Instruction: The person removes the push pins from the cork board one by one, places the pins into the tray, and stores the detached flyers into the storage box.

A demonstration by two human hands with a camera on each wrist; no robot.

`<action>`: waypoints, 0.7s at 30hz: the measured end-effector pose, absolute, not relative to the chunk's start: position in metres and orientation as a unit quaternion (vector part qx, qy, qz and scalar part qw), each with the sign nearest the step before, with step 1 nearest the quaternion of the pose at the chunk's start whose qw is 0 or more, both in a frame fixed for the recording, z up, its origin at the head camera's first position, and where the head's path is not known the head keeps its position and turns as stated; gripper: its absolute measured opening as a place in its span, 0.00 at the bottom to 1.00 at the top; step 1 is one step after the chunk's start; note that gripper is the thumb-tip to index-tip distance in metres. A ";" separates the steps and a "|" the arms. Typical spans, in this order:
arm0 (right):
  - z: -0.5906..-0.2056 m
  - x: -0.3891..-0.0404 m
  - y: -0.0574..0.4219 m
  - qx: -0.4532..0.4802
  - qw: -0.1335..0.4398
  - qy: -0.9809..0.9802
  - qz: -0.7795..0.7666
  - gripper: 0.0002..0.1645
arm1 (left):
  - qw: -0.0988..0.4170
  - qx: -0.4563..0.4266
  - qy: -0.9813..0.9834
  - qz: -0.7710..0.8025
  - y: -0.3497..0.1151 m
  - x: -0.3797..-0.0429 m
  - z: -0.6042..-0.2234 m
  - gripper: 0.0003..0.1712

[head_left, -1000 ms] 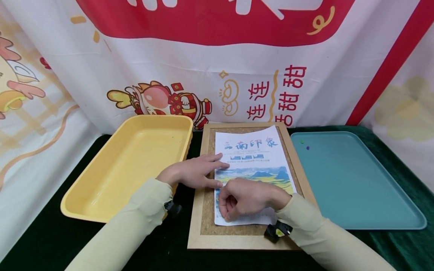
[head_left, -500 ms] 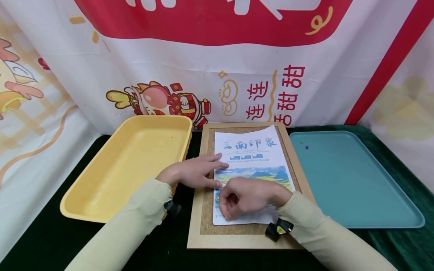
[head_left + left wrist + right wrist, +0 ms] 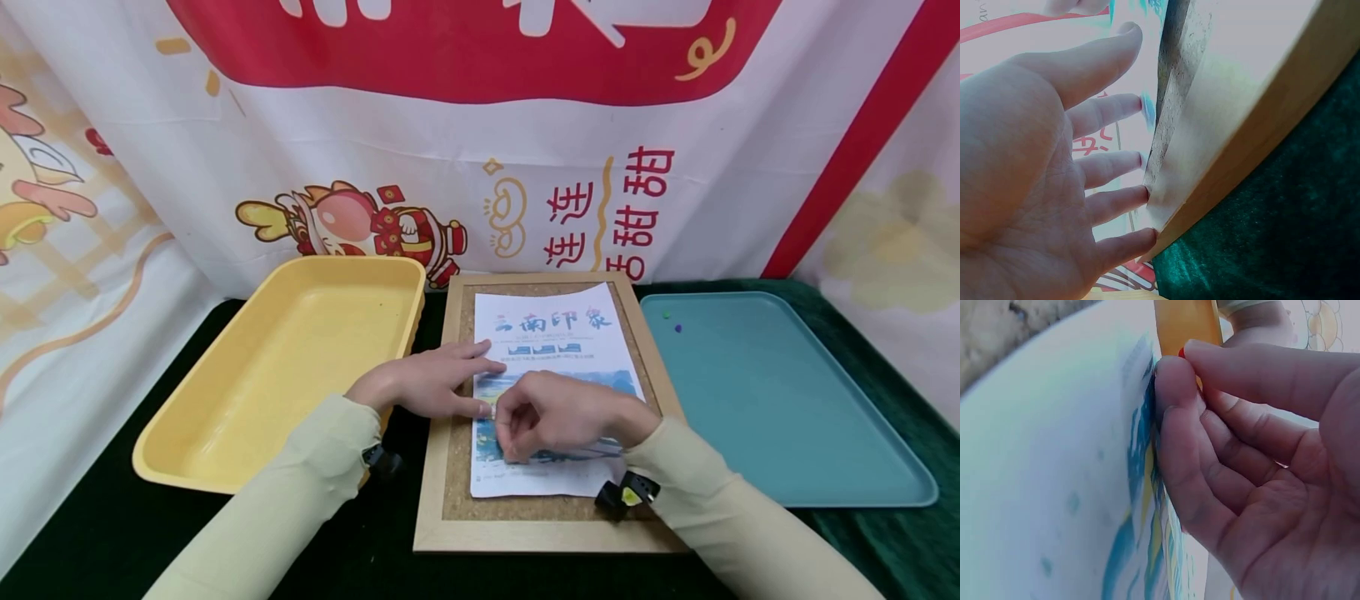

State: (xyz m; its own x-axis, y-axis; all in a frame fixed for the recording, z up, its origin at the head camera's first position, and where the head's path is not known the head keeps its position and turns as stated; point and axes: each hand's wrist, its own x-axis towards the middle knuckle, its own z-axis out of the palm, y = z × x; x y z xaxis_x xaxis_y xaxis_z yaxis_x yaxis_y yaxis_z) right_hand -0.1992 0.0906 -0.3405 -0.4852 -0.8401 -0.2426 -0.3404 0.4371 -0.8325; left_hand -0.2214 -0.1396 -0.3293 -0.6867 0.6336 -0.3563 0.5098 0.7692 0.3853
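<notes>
A printed sheet of paper with a landscape picture lies on a wood-framed corkboard. My left hand rests at the sheet's left edge, its fingers spread and straight on the paper and board frame. Over the lower part of the picture is my right hand, thumb and index finger pinched together. In the right wrist view a tiny bit of a red pushpin shows between those fingertips; the rest is hidden. The paper curves up close beside the curled fingers there.
A yellow tub stands left of the board. To the right lies a flat blue-green tray with a small green piece and a small purple piece. Behind hangs a printed cloth; dark green cloth covers the table.
My right hand has moved slightly up the sheet and to the right, off its lower left area. The paper's top right corner sits a little lower. My left hand has stayed put.
</notes>
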 end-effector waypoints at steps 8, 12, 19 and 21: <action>-0.342 -0.202 0.094 -0.390 0.277 0.775 -0.413 0.06 | 0.240 0.312 0.910 0.129 -0.140 -0.220 -0.329 0.38; -0.340 -0.203 0.095 -0.385 0.266 0.773 -0.427 0.05 | 0.240 0.309 0.911 0.130 -0.139 -0.221 -0.330 0.38; -0.336 -0.206 0.100 -0.370 0.264 0.778 -0.433 0.04 | 0.239 0.310 0.911 0.129 -0.139 -0.222 -0.331 0.38; -0.335 -0.207 0.101 -0.368 0.261 0.781 -0.432 0.05 | 0.239 0.312 0.911 0.128 -0.140 -0.222 -0.330 0.38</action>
State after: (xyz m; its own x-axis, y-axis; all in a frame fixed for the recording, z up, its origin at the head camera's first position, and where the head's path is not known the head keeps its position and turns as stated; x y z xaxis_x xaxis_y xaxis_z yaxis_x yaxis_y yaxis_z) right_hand -0.2067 0.1011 -0.3355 -0.5932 -0.7999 -0.0907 -0.3488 0.3569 -0.8666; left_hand -0.2216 -0.1396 -0.3304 -0.6914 0.6289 -0.3556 0.5061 0.7729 0.3828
